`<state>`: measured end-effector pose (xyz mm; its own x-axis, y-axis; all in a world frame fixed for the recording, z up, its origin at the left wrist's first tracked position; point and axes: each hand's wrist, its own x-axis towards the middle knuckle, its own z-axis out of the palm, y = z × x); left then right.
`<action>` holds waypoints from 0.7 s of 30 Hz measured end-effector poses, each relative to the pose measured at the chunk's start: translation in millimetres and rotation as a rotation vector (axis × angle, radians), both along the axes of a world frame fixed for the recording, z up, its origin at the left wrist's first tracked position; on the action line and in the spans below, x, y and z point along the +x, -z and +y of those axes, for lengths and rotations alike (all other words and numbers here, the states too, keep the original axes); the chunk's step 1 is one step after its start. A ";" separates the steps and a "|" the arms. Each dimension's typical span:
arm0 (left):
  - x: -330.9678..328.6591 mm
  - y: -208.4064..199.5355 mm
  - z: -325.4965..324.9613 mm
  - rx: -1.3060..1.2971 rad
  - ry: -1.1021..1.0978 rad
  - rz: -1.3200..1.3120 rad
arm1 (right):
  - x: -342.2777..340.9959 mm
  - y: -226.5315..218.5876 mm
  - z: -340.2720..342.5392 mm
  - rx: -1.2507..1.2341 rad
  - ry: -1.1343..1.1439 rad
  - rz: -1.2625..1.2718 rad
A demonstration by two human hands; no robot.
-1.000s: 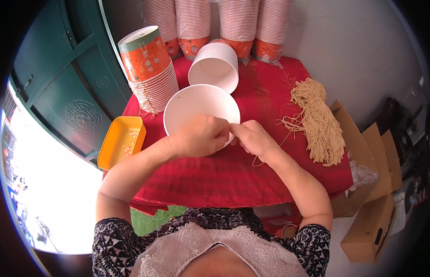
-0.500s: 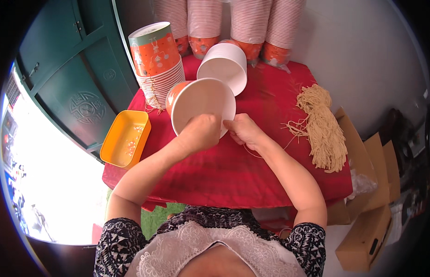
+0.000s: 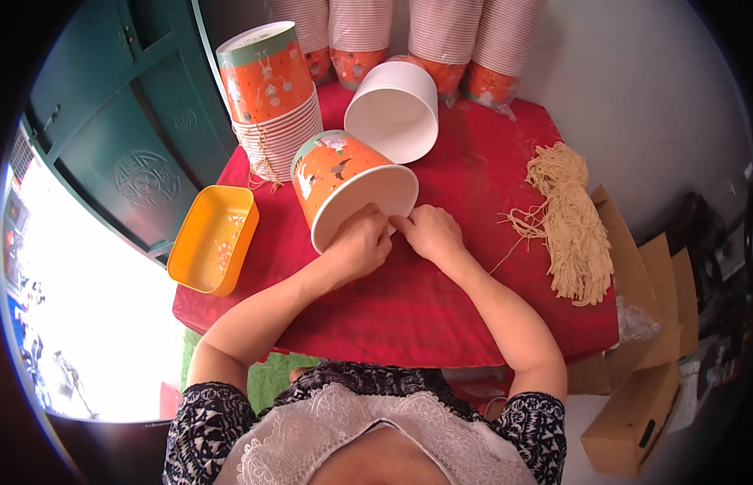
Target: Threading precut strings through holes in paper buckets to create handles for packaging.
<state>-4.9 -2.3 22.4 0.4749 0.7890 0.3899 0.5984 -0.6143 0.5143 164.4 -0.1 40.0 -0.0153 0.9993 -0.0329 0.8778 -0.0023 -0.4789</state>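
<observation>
An orange paper bucket (image 3: 332,179) with a green band and a white inside lies tilted on the table, its mouth toward me. My left hand (image 3: 360,242) reaches into its mouth at the lower rim, fingers curled closed; what they hold is hidden. Against the right side of the same rim, my right hand (image 3: 429,233) is closed in a pinch, thumb and fingertips at the edge. Just behind lies another paper bucket (image 3: 397,117) on its side, its white mouth facing me. A bundle of beige strings (image 3: 575,234) rests to the right, with loose strands toward my right hand.
A stack of nested orange buckets (image 3: 271,89) stands at the back left, string hanging from it. A yellow plastic tub (image 3: 182,263) with small bits inside sits left. Bagged bucket stacks (image 3: 360,40) line the back. Cardboard boxes (image 3: 635,412) stand beyond the red-covered table (image 3: 425,323).
The bucket has turned, its mouth now tipping lower and its printed side facing up. My left hand has moved down to the lower rim. My right hand has stayed close to the rim.
</observation>
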 end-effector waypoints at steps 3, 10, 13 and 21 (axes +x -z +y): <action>-0.4 11.8 4.8 -0.066 0.066 -0.164 | -6.1 6.6 1.8 0.038 -0.010 -0.088; 4.3 -1.1 6.4 -0.663 -0.049 -0.523 | -7.0 8.9 -1.9 0.099 -0.031 -0.143; 7.6 -3.8 7.8 -0.669 -0.079 -0.477 | -4.9 7.6 -2.6 0.069 -0.060 -0.131; 5.0 3.5 9.9 -0.661 -0.107 -0.379 | 20.7 -4.9 -9.7 0.026 -0.403 0.107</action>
<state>0.1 7.6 18.9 0.3110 0.9487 -0.0573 0.3464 -0.0570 0.9364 185.0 -9.8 44.9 -0.4074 0.9131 0.0151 0.7514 0.3446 -0.5627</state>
